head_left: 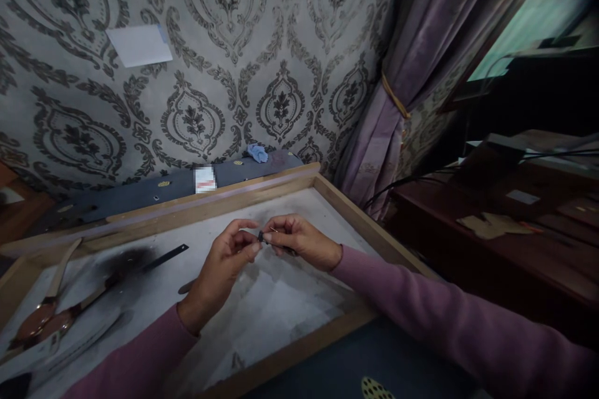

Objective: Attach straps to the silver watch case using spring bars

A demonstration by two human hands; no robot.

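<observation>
A small dark piece (261,236) is between my two hands, above a wooden-framed tray with a whitish bottom (281,299). On its left side, my left hand (229,259) has thumb and fingers curled close around the piece. My right hand (299,240) pinches it from the right, and a thin metallic bit shows at those fingertips. The piece is too small to make out in detail. Below my left hand, the rounded end of a dark tool (186,287) shows.
In the tray's left part lie a pair of tools with reddish-brown parts (56,321) and a dark flat strip (167,257). Behind the frame are a white packet (204,179) and a crumpled blue cloth (258,153). A dark red table (491,243) stands right, beside a purple curtain (397,100).
</observation>
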